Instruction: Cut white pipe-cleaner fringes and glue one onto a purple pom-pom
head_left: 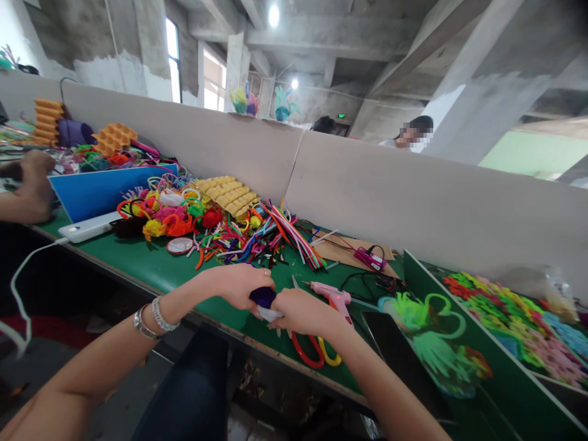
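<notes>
My left hand (241,286) is closed, with bracelets on its wrist and a ring on one finger. Against it, my right hand (299,310) is closed too. Between them they grip a small dark purple piece (263,297) with a white part (270,313) below it; fingers cover much of it, and its kind is unclear. Just beyond my right hand lies a pink hot glue gun (333,294) with a small red light. Scissors with red and yellow handles (309,354) rest under my right wrist, near the table's front edge.
Pipe cleaners (294,233) are heaped behind my hands beside a yellow egg-crate tray (229,193). A white power strip (89,226) and blue board (114,190) stand left. Right are a black phone (399,355), green fuzzy craft (432,337) and upright divider (487,343). Another person's arm (30,190) shows far left.
</notes>
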Tool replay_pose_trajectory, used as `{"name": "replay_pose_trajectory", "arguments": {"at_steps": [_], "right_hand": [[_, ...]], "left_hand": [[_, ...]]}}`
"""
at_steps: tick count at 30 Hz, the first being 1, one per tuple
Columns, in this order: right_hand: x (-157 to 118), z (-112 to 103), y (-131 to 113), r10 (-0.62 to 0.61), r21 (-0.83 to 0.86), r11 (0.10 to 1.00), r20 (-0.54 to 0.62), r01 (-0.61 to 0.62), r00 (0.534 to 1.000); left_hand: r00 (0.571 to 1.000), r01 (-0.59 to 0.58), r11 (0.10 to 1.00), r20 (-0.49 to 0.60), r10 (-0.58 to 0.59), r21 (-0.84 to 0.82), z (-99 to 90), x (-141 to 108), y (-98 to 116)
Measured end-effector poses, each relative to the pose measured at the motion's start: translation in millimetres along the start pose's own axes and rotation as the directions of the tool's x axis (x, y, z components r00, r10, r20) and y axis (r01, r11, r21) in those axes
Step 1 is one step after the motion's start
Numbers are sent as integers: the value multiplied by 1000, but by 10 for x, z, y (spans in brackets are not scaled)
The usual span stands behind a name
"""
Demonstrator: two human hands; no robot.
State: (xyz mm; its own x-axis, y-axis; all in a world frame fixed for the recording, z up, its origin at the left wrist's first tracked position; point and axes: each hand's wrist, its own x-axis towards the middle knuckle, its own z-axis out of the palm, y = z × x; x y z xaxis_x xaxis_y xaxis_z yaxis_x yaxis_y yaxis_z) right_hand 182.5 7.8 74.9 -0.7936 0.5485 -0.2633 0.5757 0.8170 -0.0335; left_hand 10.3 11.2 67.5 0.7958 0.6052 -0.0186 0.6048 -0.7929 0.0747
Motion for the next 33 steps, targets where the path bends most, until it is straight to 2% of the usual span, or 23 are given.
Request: {"name": "replay_pose_trajectory", "arguments": {"at_steps": [5, 11, 15, 18, 22, 26, 29, 33], "right_hand": [[37, 76, -38, -7, -83, 996, 25, 9, 1000], [198, 280, -20, -24, -196, 980, -17, 20, 1000], [182, 276, -21, -16, -283, 959, -5, 14, 1000], [79, 173, -4, -58, -195, 980, -38, 49, 998], [-31, 46, 55, -99, 1, 995, 19, 99, 995], [-50, 35, 108, -100, 91, 991, 45, 96, 994], [-38, 75, 129, -103, 91, 991, 54, 98, 993], [-28, 108, 126, -108, -16, 994, 32, 109, 994]], "left_hand": [[1000, -18, 1000, 22, 18, -9, 3, 14, -2], [997, -75, 997, -26, 75, 2, -2, -4, -14], [997, -73, 997, -41, 71, -33, -4, -33, -43], [999, -46, 999, -26, 46, -25, -8, -45, -49], [1000, -9, 1000, -17, 10, 11, -21, -38, -13], [1000, 14, 1000, -20, -14, 3, -24, -10, 13], [1000, 1, 1000, -11, -1, -17, -15, 7, 11], [1000, -5, 998, 9, 6, -55, -2, 11, 4]]}}
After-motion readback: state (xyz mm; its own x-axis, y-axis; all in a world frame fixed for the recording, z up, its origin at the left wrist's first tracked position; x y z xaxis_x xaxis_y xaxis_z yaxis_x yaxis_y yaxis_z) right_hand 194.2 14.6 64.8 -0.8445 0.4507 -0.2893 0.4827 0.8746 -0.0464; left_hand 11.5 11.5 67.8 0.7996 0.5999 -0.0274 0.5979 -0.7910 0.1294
